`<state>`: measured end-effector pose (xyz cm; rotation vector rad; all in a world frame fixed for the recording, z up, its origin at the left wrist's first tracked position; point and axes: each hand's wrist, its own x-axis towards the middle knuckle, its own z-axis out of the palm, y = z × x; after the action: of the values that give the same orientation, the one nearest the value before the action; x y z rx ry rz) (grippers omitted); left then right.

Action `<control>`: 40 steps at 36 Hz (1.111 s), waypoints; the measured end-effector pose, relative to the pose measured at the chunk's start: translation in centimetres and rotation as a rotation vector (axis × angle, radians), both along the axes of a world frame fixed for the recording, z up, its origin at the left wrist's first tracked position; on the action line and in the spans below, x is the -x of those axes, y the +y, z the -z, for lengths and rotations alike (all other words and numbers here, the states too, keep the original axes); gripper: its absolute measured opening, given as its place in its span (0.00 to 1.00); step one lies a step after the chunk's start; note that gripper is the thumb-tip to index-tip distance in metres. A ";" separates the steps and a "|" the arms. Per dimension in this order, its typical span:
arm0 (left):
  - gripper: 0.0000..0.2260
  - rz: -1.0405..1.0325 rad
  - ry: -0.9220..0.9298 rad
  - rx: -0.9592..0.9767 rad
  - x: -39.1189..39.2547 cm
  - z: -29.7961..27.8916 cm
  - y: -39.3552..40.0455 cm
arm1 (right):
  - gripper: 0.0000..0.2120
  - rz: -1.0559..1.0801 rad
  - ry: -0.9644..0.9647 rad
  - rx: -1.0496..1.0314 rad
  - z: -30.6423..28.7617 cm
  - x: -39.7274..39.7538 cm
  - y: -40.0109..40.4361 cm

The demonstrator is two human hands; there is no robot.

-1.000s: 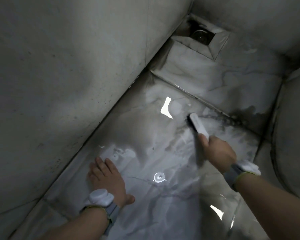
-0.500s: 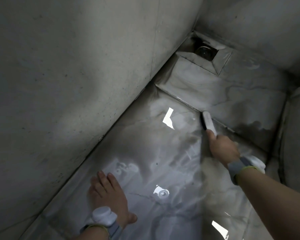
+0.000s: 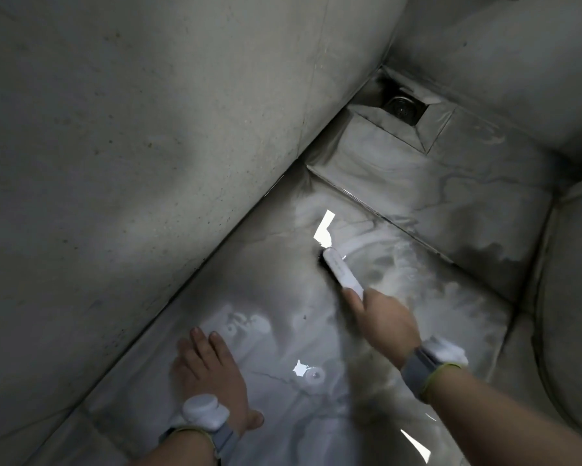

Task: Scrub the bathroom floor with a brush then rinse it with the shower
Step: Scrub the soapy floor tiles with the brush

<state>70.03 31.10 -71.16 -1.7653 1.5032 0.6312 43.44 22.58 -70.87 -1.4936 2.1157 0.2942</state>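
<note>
1. Brush (image 3: 341, 274) is a long white bar with dark bristles along its underside, lying slantwise on the wet floor (image 3: 266, 287) just below centre, its far tip toward 11 o'clock beside a bright glare patch.
2. My right hand (image 3: 383, 319) grips the near end of the brush, fingers curled round the handle, forefinger stretched along its top. A grey wrist strap with a white sensor (image 3: 446, 351) sits behind it.
3. My left hand (image 3: 208, 371) lies flat on the floor at 7 o'clock, fingers spread and straight, holding nothing; a white sensor puck (image 3: 203, 410) rides on that wrist.
4. Compared with half a second ago, I see the brush pulled back from the floor seam toward 9 o'clock, now well short of the step edge (image 3: 377, 210). The left hand has kept its place.
5. White soapy smears fan across the tile at 3 o'clock of the brush.
6. Beyond the step edge, a drain (image 3: 402, 107) sits in a sunken corner at 1 o'clock.
7. A speckled grey wall (image 3: 131, 146) fills the 9 to 12 o'clock side, meeting the floor on a diagonal line.
</note>
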 end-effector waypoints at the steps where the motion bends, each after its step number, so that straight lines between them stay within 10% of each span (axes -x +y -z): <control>1: 0.72 0.002 0.003 0.006 -0.1 0.1 0.1 | 0.29 0.027 -0.001 -0.011 -0.4 0.4 0.2; 6: 0.73 -0.001 -0.007 0.030 -0.5 1.1 0.3 | 0.43 0.416 0.044 -0.005 0.8 11.7 -2.2; 9: 0.74 0.001 -0.018 0.041 -0.2 1.0 0.3 | 0.32 0.698 0.020 -0.012 -0.4 15.7 -2.4; 19: 0.75 0.000 -0.031 0.025 -0.4 1.3 0.1 | 0.27 0.227 -0.099 0.008 0.5 1.6 0.1; 27: 0.73 0.019 -0.051 0.027 -0.1 0.7 -0.1 | 0.34 0.872 0.022 0.083 -1.5 15.7 4.4; 40: 0.71 0.000 0.037 -0.024 -0.6 0.1 0.0 | 0.29 -0.147 0.033 -0.018 -1.4 -9.1 10.8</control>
<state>70.60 31.05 -71.28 -1.7447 1.5144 0.6830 52.50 33.38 -69.49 -1.6473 2.0263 0.3921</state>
